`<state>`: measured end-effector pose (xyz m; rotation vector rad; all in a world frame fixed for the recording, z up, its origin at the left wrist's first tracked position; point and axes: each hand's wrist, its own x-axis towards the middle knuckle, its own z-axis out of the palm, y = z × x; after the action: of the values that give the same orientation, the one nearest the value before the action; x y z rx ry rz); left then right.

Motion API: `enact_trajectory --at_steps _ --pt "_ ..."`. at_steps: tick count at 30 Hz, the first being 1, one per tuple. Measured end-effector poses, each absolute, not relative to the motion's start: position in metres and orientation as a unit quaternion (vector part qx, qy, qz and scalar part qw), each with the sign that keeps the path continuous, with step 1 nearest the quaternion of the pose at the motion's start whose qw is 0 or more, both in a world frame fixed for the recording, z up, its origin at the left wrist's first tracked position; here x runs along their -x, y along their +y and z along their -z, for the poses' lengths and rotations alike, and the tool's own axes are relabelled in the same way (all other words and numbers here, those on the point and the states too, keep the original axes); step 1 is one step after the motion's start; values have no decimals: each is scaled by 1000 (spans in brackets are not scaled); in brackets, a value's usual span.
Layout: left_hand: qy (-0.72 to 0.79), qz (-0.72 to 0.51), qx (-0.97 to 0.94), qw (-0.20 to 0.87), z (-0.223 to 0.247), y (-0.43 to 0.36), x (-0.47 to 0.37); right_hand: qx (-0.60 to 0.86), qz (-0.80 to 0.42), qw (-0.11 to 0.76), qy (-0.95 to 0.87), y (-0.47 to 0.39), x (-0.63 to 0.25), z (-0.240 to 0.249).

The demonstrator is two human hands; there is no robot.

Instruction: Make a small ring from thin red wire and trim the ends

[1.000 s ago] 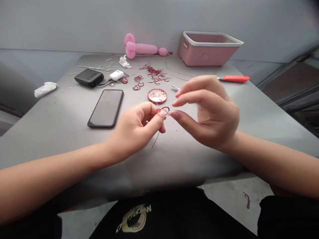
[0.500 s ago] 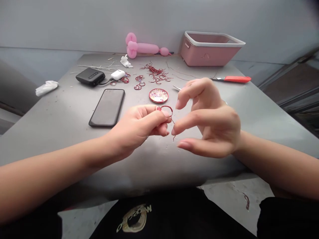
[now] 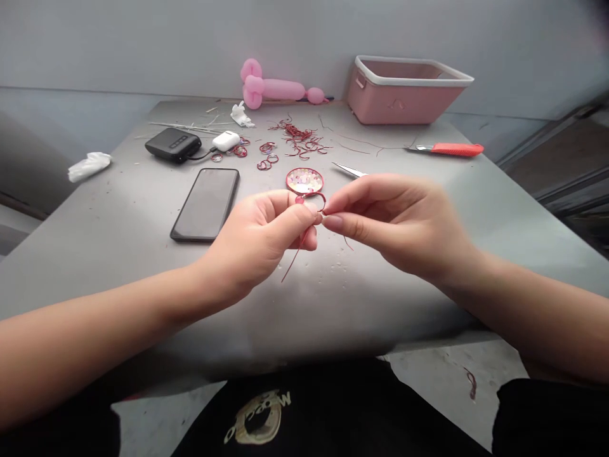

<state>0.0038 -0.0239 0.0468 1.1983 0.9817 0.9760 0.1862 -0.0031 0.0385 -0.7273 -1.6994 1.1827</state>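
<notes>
My left hand pinches a small red wire ring with a pink bead on it, held just above the grey table. A loose red wire tail hangs down from under the left thumb. My right hand meets it from the right, with thumb and forefinger closed on the wire at the ring's right side. A second short wire end sticks out below the right fingers. Right behind the ring sits a round pink dish of beads.
A black phone lies left of my hands. Behind it are a black power bank, white earbud case, red wire rings and scraps. Tweezers, a red knife, pink bin and pink balloon lie farther back.
My right hand was open beside the ring with fingers spread; it has since closed in and pinched the wire. My left hand has kept its hold on the ring and turned it slightly.
</notes>
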Motion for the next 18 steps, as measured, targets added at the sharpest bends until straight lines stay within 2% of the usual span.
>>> enact_trajectory --at_steps 6,11,18 --pt "395 -372 -412 732 -51 -19 -4 271 -480 440 -709 7 -190 -37" --pt "402 -347 -375 759 -53 -18 -4 224 -409 461 -755 8 -191 -34" --pt "348 -268 -400 805 -55 -20 -2 203 -413 426 -779 19 -197 -29"
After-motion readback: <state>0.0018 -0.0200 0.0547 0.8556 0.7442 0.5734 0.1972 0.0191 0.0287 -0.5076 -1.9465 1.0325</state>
